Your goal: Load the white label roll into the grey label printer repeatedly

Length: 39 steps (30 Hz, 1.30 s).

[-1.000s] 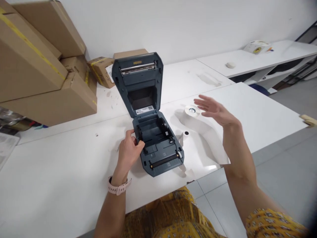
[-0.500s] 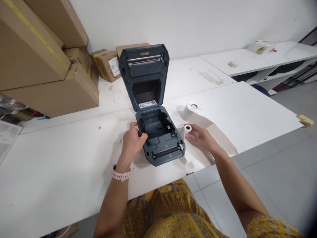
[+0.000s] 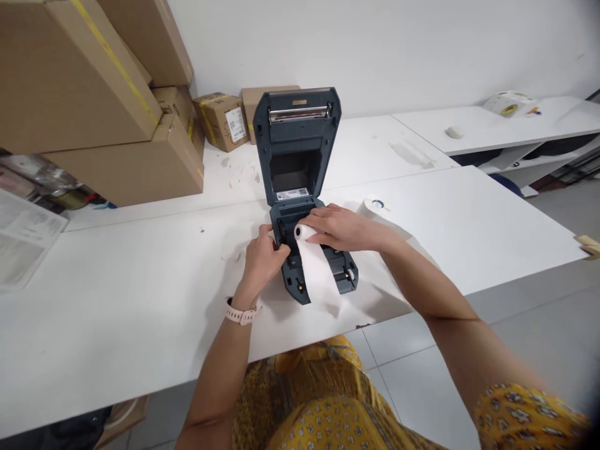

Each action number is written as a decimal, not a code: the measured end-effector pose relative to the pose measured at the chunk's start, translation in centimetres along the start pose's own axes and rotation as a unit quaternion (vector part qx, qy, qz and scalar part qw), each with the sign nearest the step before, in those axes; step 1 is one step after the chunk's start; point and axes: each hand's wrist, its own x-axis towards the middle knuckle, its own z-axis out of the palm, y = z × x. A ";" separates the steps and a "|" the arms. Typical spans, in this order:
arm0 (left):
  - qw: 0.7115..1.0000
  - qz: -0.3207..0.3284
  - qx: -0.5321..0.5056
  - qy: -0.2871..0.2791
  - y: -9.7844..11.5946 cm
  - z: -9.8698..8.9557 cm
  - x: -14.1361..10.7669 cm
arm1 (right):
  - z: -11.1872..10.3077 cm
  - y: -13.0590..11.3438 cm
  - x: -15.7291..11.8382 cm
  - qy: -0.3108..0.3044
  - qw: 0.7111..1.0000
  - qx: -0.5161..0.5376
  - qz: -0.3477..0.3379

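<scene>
A dark grey label printer (image 3: pixel 300 147) stands on the white table with its lid raised. My left hand (image 3: pixel 265 257) grips the left side of the printer's base, its thumb over the edge. In my right hand (image 3: pixel 335 226) is a small white paper roll (image 3: pixel 305 233), held over the printer's open compartment. A loose strip of paper hangs from the roll across the front of the base and past its front edge. Behind my right forearm lies a larger white roll (image 3: pixel 374 206) with a dark blue core, its strip partly hidden.
Cardboard boxes (image 3: pixel 140 159) are stacked at the back left, with a smaller labelled box (image 3: pixel 222 122) beside them. A plastic-wrapped packet (image 3: pixel 28 240) lies at the far left. Shelving (image 3: pixel 510 125) at the right holds a white box (image 3: pixel 509 104).
My right hand has moved left with the small roll, from beside the printer to over its compartment. My left hand keeps its grip. The view has shifted slightly.
</scene>
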 end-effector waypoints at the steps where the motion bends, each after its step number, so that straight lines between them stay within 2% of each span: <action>1: 1.000 -0.002 0.000 0.001 0.0 0.0 0.0 | 0.4 0.1 1.0 -0.024 0.999 -0.045 -0.005; 3: 1.000 -0.006 0.005 0.003 0.0 0.0 0.0 | 1.3 0.1 2.3 -0.060 0.992 -0.106 -0.010; 6: 1.000 -0.008 0.001 0.005 0.0 0.1 0.0 | 2.1 0.0 2.9 -0.084 0.986 -0.144 -0.005; 13: 1.000 -0.004 -0.004 0.007 -0.1 0.2 0.1 | 2.5 0.1 2.9 -0.065 0.990 -0.124 0.005; 17: 1.000 -0.009 -0.010 0.003 0.0 0.1 0.0 | 2.9 -0.7 0.8 0.021 0.997 -0.071 0.021; 20: 1.000 -0.007 -0.014 0.004 0.0 0.0 -0.1 | 3.7 -2.3 -2.2 0.095 0.995 0.003 0.023; 23: 1.000 -0.005 -0.020 0.009 -0.1 0.1 -0.2 | 4.8 -4.3 -5.3 0.136 0.988 0.064 0.019; 28: 1.000 -0.002 -0.026 0.014 -0.3 0.2 -0.2 | 6.0 -5.9 -7.8 0.127 0.990 0.051 0.025; 33: 0.999 -0.008 -0.021 0.024 -0.4 0.5 -0.2 | 6.1 -5.7 -8.1 0.107 0.993 0.043 0.023; 39: 0.999 -0.024 -0.008 0.037 -0.1 1.0 -0.5 | 6.5 -5.8 -8.2 0.139 0.990 0.006 0.013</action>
